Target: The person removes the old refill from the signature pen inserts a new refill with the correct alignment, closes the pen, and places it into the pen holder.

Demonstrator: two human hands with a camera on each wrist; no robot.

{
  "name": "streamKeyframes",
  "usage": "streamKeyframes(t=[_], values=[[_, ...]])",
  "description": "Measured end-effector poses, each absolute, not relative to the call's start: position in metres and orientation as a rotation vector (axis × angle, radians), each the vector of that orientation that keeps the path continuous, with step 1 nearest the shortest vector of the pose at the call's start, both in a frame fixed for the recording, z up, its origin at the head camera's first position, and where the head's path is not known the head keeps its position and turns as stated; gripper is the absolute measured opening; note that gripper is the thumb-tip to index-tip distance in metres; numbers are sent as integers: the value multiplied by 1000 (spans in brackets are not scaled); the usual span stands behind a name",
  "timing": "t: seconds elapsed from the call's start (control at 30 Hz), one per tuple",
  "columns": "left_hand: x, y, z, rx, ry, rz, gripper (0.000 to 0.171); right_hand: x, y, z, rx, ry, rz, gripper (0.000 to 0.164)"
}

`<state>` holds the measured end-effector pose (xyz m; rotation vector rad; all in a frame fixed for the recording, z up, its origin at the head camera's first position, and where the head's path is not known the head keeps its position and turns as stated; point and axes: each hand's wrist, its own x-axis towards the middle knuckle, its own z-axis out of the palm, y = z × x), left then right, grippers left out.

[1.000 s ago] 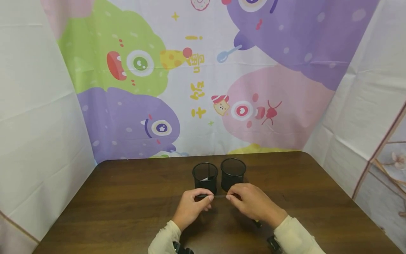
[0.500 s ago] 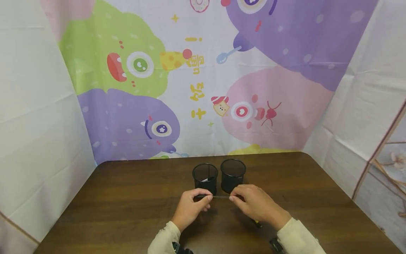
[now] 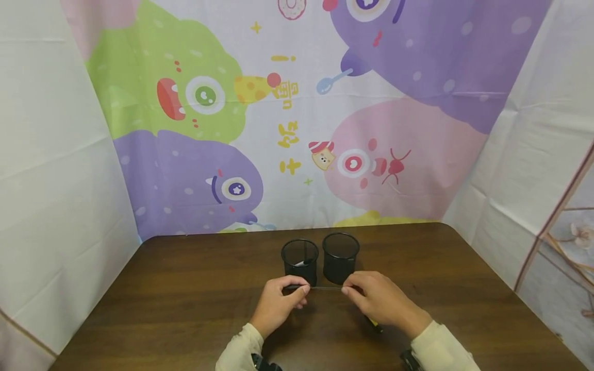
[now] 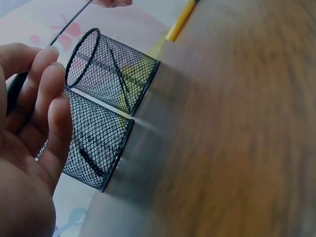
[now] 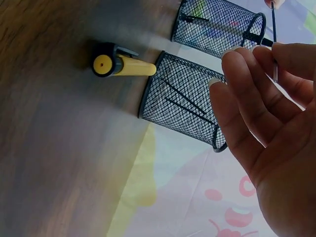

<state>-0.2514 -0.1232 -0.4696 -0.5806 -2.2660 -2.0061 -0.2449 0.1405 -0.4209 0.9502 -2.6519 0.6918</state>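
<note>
My left hand (image 3: pixel 277 304) grips a slim black pen barrel (image 4: pixel 16 91), most of it hidden behind the fingers. From it a thin dark rod that looks like a pen refill (image 3: pixel 326 288) stretches level to my right hand (image 3: pixel 381 300). Thumb and fingertips of that hand pinch the rod near its far end, and a pale tip sticks out below them in the right wrist view. Just beyond the hands stand two black mesh pen cups. The left cup (image 3: pixel 300 273) holds a black-and-white stick-like item; dark thin sticks show through the mesh of the right cup (image 3: pixel 339 269).
A yellow marker with a black end (image 5: pixel 133 66) lies on the table near the right cup, partly under my right hand in the head view. The brown wooden table (image 3: pixel 195 288) ends at a patterned cloth backdrop (image 3: pixel 287 201), with pale cloth on both sides.
My right hand has moved steadily to the right, and a longer stretch of the thin rod shows between the hands. The left hand has hardly moved.
</note>
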Motion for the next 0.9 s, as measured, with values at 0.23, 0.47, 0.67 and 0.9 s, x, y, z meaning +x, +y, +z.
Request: streamKeyframes(t=[0.23,0.47,0.67,0.9], values=[[-251,-123,-470,-573,-2242,-2007,25,-243,143,-422,921,-2686,697,6],[-251,-122,-470,-555,-2220,-2028,27,-245,143,-424,932,-2704,687,7],[-251,-122,-469,-549,-2208,-2040,26,-246,137,-425,967,-2713,647,10],[-251,-122,-469,-563,-2222,-2026,27,-246,133,-427,955,-2728,606,11]])
